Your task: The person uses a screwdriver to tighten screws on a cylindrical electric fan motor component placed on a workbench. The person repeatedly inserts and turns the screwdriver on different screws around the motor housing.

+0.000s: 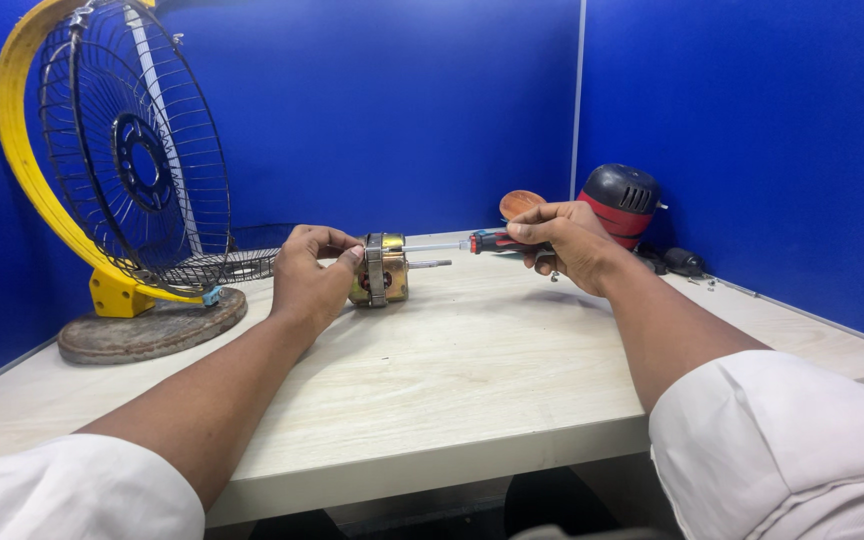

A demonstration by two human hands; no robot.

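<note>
From the head view, the left hand (310,275) clasps a small fan motor (382,270) on the pale table (472,370). The right hand (567,243) grips a screwdriver (487,241), tip seemingly at the motor; a wire fan guard (132,160) stands left.

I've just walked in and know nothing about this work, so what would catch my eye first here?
Probably the big wire fan guard with a yellow rim, standing upright on a round base at the table's left against the blue walls. At the middle, the left hand steadies a small brass-coloured motor on the pale wooden table, while the right hand holds a screwdriver pointed at it. Behind that hand lies a red and black power tool.
</note>
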